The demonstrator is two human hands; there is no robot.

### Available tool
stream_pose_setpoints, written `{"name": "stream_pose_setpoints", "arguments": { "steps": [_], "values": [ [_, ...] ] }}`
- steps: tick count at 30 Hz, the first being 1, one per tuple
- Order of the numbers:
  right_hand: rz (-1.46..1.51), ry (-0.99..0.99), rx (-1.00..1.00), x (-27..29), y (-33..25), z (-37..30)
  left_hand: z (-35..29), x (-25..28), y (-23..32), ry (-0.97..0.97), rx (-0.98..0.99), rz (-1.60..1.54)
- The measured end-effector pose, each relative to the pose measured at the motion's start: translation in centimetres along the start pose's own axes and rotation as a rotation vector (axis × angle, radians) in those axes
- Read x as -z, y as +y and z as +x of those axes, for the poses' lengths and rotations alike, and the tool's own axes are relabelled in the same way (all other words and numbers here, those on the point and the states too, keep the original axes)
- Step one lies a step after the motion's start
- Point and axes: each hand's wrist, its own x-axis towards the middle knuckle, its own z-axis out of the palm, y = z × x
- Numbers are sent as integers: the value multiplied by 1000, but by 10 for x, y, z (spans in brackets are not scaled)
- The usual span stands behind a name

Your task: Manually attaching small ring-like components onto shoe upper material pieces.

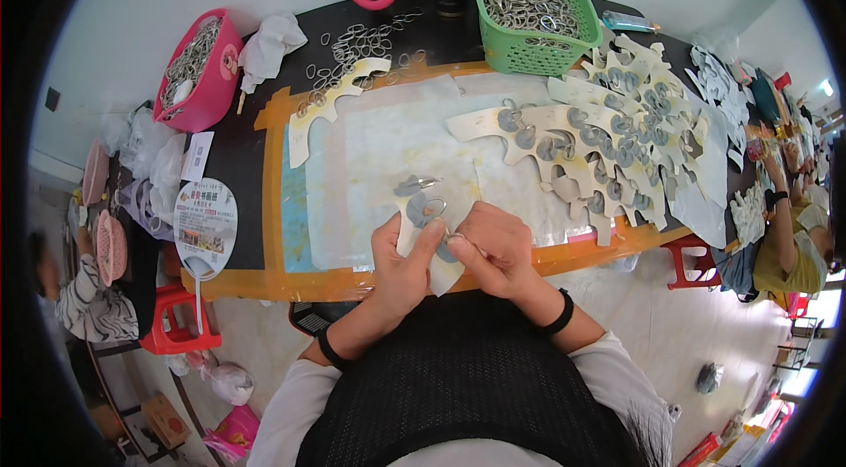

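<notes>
Near the table's front edge I hold a cream cut-out piece with grey tabs and metal rings on it. My left hand pinches its left side, thumb on a grey tab. The fingers of my right hand are closed at the piece's right side, by another tab; a ring there is partly hidden by the fingertips. Above my hands a metal ring shows on the piece. To the right lies a spread pile of similar cream pieces with grey tabs and rings.
Loose metal rings and a curved cream piece lie at the back left. Ring-filled baskets, pink and green, stand at the back. A fan lies at left. Another person sits far right. Red stools flank the table.
</notes>
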Motion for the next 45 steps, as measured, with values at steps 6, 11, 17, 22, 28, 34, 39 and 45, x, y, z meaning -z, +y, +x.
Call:
{"name": "stream_pose_setpoints", "arguments": {
  "steps": [6, 11, 17, 22, 28, 34, 39, 45],
  "values": [
    [198, 141, -147, -16, 9, -13, -2, -2, -9, 97, -121, 162],
    [226, 35, -313, -11, -1, -12, -2, 15, -17, 64, -61, -44],
    [431, 16, -384, 9, 9, -14, 7, 5, 2, -58, 126, -221],
    [416, -29, -363, 12, 11, -16, 10, 17, -5, -67, 55, -177],
    [616, 22, -510, 18, 22, -3, 6, 14, -8, 70, -95, 49],
    [413, -25, -476, 4, 8, 4, 1, 7, -14, 46, -14, -228],
    [422, -109, -441, 6, 1, 6, 3, 9, -6, 116, 347, -511],
    [269, -62, -429, 5, 2, 1, 9, 11, -7, 83, 59, -284]
  ]
}}
